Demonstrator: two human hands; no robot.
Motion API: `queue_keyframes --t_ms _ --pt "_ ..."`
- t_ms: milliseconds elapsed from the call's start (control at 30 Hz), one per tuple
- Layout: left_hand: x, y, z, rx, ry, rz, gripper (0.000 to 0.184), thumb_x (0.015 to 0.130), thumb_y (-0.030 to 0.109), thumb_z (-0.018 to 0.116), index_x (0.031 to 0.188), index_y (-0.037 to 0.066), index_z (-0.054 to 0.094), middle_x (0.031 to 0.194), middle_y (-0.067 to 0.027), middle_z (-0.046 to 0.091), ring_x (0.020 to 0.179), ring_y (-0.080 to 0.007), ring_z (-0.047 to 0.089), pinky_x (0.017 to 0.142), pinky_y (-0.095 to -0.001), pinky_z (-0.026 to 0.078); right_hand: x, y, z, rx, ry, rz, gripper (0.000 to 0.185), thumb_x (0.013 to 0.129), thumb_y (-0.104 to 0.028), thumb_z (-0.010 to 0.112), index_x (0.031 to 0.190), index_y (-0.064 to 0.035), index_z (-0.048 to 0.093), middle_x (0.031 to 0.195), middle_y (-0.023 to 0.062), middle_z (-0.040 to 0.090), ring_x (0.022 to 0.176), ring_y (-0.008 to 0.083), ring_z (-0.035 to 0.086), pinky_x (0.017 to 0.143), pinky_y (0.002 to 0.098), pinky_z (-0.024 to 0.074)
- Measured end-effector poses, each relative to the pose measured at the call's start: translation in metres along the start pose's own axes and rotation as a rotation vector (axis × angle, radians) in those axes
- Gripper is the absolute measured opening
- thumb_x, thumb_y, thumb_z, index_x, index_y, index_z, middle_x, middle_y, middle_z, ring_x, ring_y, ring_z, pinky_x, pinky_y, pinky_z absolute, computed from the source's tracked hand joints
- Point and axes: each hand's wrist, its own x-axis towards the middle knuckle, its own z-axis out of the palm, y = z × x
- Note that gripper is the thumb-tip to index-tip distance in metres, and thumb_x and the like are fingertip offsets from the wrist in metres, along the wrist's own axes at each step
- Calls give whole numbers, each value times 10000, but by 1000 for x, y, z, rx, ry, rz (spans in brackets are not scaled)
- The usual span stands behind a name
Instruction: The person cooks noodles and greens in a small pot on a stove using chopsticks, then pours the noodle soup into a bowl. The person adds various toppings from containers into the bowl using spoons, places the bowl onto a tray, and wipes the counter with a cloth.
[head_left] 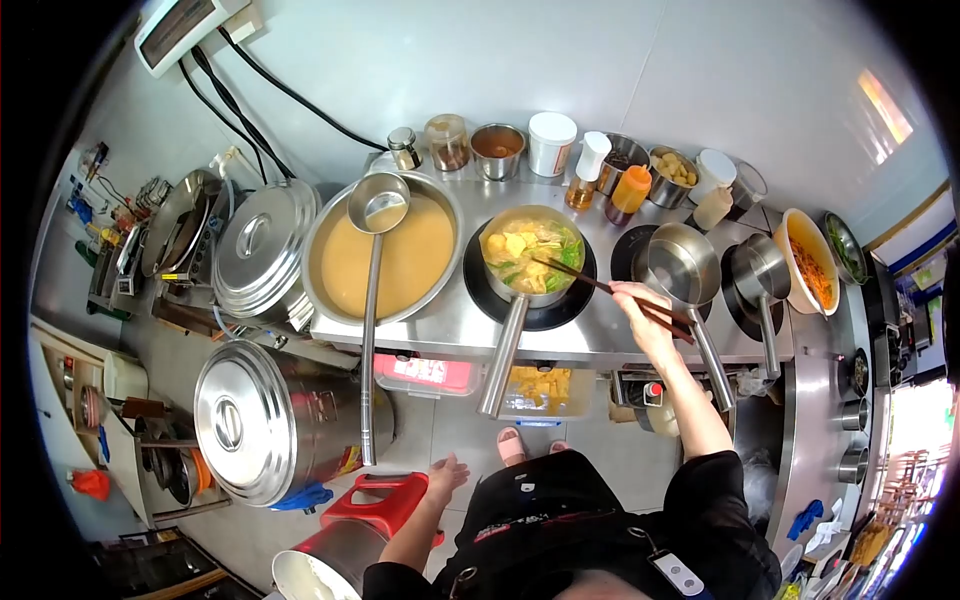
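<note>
My right hand [643,312] is closed around a pair of dark chopsticks [585,279]. Their tips dip into a saucepan [507,332] of soup [532,256] with yellow pieces and green vegetables, which sits on a round black burner [572,309]. The pan's long handle points toward me. Low on the left, my left hand [446,478] hangs beside a red plastic stool [385,505], its fingers loosely extended and holding nothing. Whether it touches the stool I cannot tell.
A wide basin [456,225] of brown broth holds a long-handled ladle [372,300]. Two saucepans [683,265] [761,270] stand on the right. Seasoning containers [552,143] line the wall. Large lidded pots [240,425] [262,245] are at left, and an orange-filled bowl [808,262] at far right.
</note>
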Motion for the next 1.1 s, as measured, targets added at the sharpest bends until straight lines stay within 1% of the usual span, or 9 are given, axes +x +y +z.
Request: queue_keyframes --t_ms 167,267,333,467,567,667,800,1000,1100 --pt "-14 5 5 -27 14 37 436 960 316 543 1176 -58 484 994 -192 650 844 -287 667 734 -368 550 14 -51 -20 21 48 16 125 869 -66 632 938 23 687 942 125 690 851 192 649 777 291 502" --pt "-31 26 20 -30 96 227 344 961 280 549 1091 -38 530 944 -149 657 807 -232 657 708 -328 540 29 -36 -3 -15 3 -110 117 874 -60 624 922 28 685 930 123 689 845 197 647 775 294 501" --pt "-60 62 46 -37 150 530 313 967 294 544 1047 -9 557 914 -102 653 800 -180 635 713 -300 518 32 -18 11 58 -106 -26 133 880 -59 616 959 33 669 957 135 679 880 205 643 793 290 497" --pt "-99 125 105 -7 252 846 307 976 280 534 1092 -3 558 990 -72 617 870 -129 586 764 -273 488 40 -2 -1 28 -95 10 148 881 -83 625 964 32 667 967 142 679 885 215 647 799 299 501" --pt "-111 150 141 48 275 950 328 979 257 530 1153 -21 543 1056 -67 593 946 -115 549 837 -261 448 52 -17 -29 -43 -97 -66 121 866 -65 627 912 35 677 926 140 690 834 211 656 759 301 512" --pt "-113 158 161 120 264 960 334 978 230 532 1181 -34 530 1078 -68 587 977 -117 534 881 -256 418 67 -45 -61 27 -118 -55 87 854 -39 630 874 25 686 845 121 681 783 196 646 719 301 512" --pt "-108 155 173 121 298 924 343 968 221 549 1179 -49 526 1063 -75 584 975 -125 537 877 -257 422 68 -23 -50 1 -336 -38 122 857 -99 653 874 19 682 848 115 678 799 200 651 714 298 510" --pt "-111 150 176 71 324 928 383 946 218 591 1204 -55 512 1061 -114 592 952 -156 565 832 -283 456 81 20 -40 79 -245 -22 137 866 -84 644 928 35 672 911 126 687 830 207 648 761 292 502" --pt "-112 149 176 50 319 922 382 945 209 592 1203 -60 510 1064 -116 592 960 -159 565 844 -285 453 85 -4 -66 15 -194 -79 104 861 -48 634 907 35 676 876 122 685 792 194 641 724 294 502"
